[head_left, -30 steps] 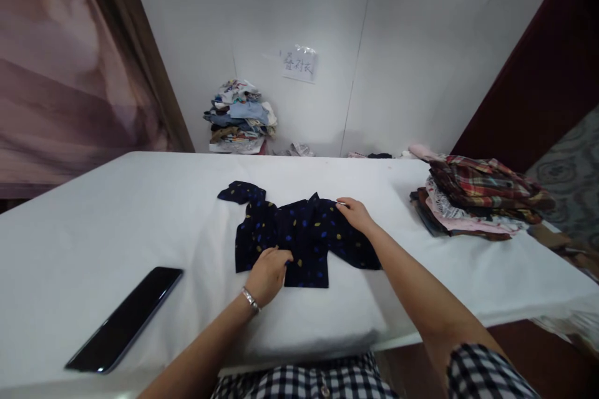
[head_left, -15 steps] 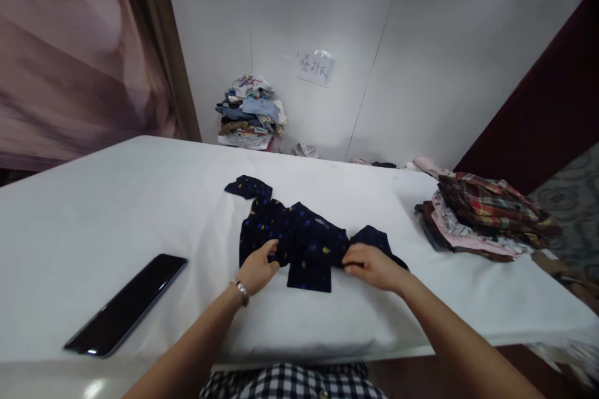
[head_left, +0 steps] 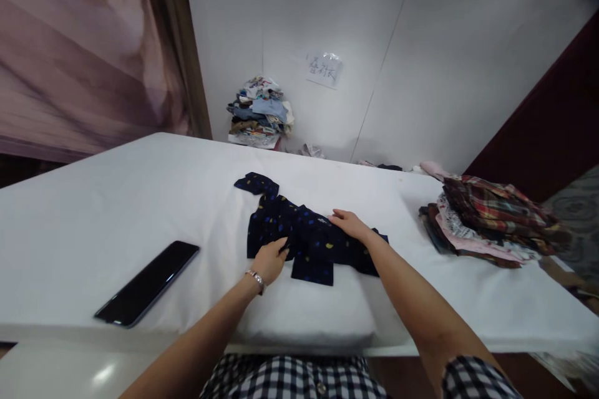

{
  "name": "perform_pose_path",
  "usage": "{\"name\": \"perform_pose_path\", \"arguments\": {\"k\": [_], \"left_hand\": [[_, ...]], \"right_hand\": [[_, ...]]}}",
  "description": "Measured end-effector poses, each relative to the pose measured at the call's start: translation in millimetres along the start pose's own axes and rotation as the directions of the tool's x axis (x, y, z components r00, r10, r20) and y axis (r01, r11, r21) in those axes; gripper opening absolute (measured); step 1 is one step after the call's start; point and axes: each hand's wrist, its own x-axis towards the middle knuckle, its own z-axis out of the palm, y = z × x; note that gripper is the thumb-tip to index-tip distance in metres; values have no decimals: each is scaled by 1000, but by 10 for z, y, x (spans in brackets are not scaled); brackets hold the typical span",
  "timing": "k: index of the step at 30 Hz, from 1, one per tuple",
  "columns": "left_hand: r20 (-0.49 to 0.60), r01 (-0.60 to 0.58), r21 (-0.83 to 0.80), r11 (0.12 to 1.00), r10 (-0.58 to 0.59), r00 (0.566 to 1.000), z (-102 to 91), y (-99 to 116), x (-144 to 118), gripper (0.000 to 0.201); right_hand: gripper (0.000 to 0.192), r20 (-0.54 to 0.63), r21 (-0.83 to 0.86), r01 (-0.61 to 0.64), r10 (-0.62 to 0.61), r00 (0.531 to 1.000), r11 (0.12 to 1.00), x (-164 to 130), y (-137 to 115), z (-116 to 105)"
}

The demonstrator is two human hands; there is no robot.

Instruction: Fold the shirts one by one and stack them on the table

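A navy shirt (head_left: 312, 243) with small blue and yellow specks lies partly folded in the middle of the white table, one sleeve (head_left: 256, 183) stretched toward the far left. My left hand (head_left: 270, 262), with a bracelet on its wrist, pinches the shirt's cloth near its front left part. Over the shirt's far right edge lies my right hand (head_left: 350, 224), palm down, its fingers stretched out near a small pale label (head_left: 322, 221). The right forearm hides part of the shirt's right side.
A dark phone-like slab (head_left: 148, 283) lies front left on the white table (head_left: 107, 199). Stacked clothes (head_left: 491, 218), a plaid one uppermost, stand at the right. Another clothes pile (head_left: 260, 113) rises beyond the far edge, beside a wall with a paper sign (head_left: 324, 70).
My right hand has let go of the shirt's near right edge and moved up and left to its far edge. The right sleeve part now lies folded inward. My left hand keeps its pinch.
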Motion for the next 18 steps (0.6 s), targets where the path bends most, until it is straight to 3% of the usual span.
{"name": "perform_pose_path", "arguments": {"k": [2,5,8,11,13,15,16,18], "left_hand": [[-7,-13,-110,994,13,1000,-25,-11,-16,35],[-54,12,-219,976,-25,998,-53,-11,-27,38],[-90,48,-221,974,-70,994,-42,-11,-5,41],[-114,39,-222,974,-66,991,-8,-26,41,41],[-162,1,-238,971,-41,986,-5,-31,69,40],[-278,-83,-211,974,22,960,-34,-3,78,41],[-355,-146,-170,975,77,932,-58,30,71,40],[-484,-276,-45,960,221,847,-98,141,30,37]], "right_hand": [[46,100,-51,-11,16,995,999,47,-77,72],[33,192,-216,77,-35,981,973,13,-187,111],[20,151,-404,208,-160,976,891,-101,-271,116],[9,82,-443,258,-247,965,858,-235,-333,71],[5,12,-335,210,-219,976,919,-294,-382,-48],[8,-78,-88,126,-133,988,988,-305,-452,-272],[12,-128,72,92,-82,988,993,-293,-497,-421],[20,-236,383,77,17,972,921,-241,-606,-763]]}}
